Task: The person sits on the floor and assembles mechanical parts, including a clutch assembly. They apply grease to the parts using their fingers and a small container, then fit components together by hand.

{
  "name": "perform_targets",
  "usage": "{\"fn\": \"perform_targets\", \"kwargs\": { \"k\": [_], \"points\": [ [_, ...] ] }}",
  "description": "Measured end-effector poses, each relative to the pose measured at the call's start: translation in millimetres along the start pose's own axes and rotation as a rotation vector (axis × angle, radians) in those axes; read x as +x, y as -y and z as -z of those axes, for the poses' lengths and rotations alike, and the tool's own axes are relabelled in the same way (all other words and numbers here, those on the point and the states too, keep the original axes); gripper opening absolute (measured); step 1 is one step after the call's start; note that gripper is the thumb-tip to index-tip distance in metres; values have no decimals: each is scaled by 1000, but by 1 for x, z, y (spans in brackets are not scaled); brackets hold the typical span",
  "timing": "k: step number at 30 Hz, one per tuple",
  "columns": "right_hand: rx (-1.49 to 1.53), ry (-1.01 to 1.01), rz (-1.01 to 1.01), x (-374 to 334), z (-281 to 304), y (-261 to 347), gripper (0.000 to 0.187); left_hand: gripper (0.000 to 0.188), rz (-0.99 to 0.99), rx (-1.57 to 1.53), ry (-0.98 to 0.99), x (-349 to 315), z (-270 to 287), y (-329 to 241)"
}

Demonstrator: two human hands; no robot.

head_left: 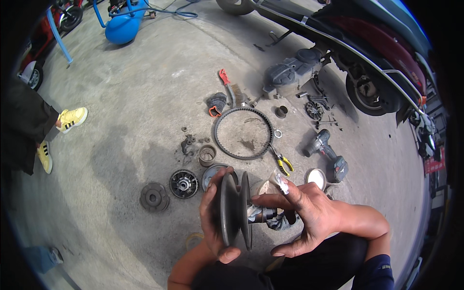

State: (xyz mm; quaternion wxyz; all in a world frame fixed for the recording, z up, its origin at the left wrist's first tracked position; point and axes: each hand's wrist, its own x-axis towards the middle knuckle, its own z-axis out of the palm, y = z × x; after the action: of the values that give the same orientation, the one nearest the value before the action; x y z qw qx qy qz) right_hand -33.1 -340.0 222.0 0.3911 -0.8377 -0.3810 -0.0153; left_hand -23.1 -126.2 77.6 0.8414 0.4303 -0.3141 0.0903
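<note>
My left hand (pixel 211 208) is wrapped round a dark metal scooter pulley (pixel 245 208), its two discs standing on edge with a V-shaped gap between them. From the right-hand disc a short hub (pixel 264 215) sticks out, with white grease smeared at its base. Beside this hub is my right hand (pixel 309 208), fingers apart, a thick blob of white grease (pixel 279 182) on one raised fingertip. Another of its fingers reaches to the hub's base; whether it touches is hard to tell. Past the right hand sits an open round tub (pixel 316 178) of white paste.
On the concrete lie a toothed drive belt (pixel 217 140), a coil spring (pixel 207 153), yellow-handled pliers (pixel 284 165), a cordless impact wrench (pixel 328 153), a finned pulley half (pixel 183 183) and a red-handled wire brush (pixel 225 79). A scooter (pixel 386 53) stands at upper right. A person's yellow shoe (pixel 72 119) is at left.
</note>
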Motion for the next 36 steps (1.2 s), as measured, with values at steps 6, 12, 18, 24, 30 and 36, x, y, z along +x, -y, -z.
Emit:
{"fn": "perform_targets", "kwargs": {
  "k": [6, 12, 18, 24, 30, 36],
  "points": [
    [-211, 138, 85, 1, 4, -2, 119, 127, -13, -1, -24, 0, -3, 0],
    [331, 8, -235, -6, 11, 4, 125, 128, -6, 60, -29, 0, -2, -1],
    [1044, -75, -521, -17, -6, 1, 129, 124, -12, 30, -25, 0, -1, -1],
    [826, 37, -332, -20, -10, -6, 129, 127, -5, 47, -20, -3, -2, -1],
    [411, 66, -105, -14, -10, -3, 127, 128, 67, -29, -47, -5, -1, -1],
    [141, 73, -10, -6, -11, -1, 121, 131, 128, -170, -106, -4, -8, -1]
  ]
}}
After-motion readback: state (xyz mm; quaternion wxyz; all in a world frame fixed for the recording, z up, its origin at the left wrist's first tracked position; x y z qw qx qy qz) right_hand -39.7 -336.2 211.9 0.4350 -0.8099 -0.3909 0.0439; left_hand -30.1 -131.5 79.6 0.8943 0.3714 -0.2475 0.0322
